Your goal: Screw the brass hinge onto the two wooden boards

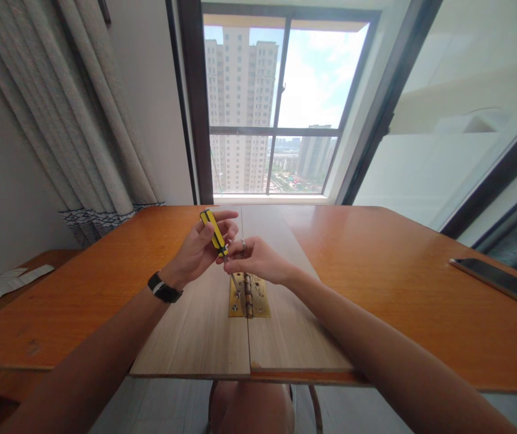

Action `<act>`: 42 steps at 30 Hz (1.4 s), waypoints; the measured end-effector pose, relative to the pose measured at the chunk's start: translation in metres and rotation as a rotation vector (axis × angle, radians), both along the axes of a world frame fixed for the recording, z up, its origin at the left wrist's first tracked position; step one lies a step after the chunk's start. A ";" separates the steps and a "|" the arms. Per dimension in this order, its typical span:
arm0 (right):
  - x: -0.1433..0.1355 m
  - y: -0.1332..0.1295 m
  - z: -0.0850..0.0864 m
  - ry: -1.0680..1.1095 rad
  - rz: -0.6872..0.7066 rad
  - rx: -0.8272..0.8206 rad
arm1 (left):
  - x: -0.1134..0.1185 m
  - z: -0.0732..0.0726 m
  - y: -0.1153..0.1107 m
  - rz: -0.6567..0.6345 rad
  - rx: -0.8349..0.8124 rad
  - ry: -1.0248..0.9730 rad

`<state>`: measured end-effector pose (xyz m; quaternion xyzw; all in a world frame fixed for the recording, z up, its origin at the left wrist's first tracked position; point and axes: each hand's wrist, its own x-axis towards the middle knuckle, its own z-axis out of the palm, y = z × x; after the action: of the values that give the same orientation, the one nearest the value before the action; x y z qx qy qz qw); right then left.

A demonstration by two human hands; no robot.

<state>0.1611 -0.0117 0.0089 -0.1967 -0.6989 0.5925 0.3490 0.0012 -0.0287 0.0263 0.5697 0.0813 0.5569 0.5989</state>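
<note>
Left hand (201, 247) fingers are clamped on the yellow-and-black handle of a screwdriver (214, 234), held tilted with its shaft reaching down to the left leaf of a brass hinge (249, 295). The shaft just below the handle is pinched by the right hand (258, 259). The hinge is laid across the seam between two pale boards (195, 337) on an orange-brown table (353, 259).

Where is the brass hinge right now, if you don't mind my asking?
In the head view, the brass hinge lies across the seam between two wooden boards, just below the right hand.
</note>
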 end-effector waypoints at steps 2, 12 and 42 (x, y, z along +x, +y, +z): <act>0.001 0.000 0.001 -0.020 0.013 0.044 | 0.000 0.001 0.000 -0.009 0.002 0.016; 0.004 0.000 0.004 -0.011 0.110 0.108 | 0.000 0.007 -0.003 -0.019 -0.081 0.015; 0.013 0.018 0.007 0.389 -0.282 -0.095 | -0.001 -0.014 0.007 0.024 0.594 1.242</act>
<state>0.1743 0.0064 0.0161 -0.1907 -0.5553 0.5970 0.5466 0.0003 -0.0220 0.0127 0.9223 0.2597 0.1326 0.2536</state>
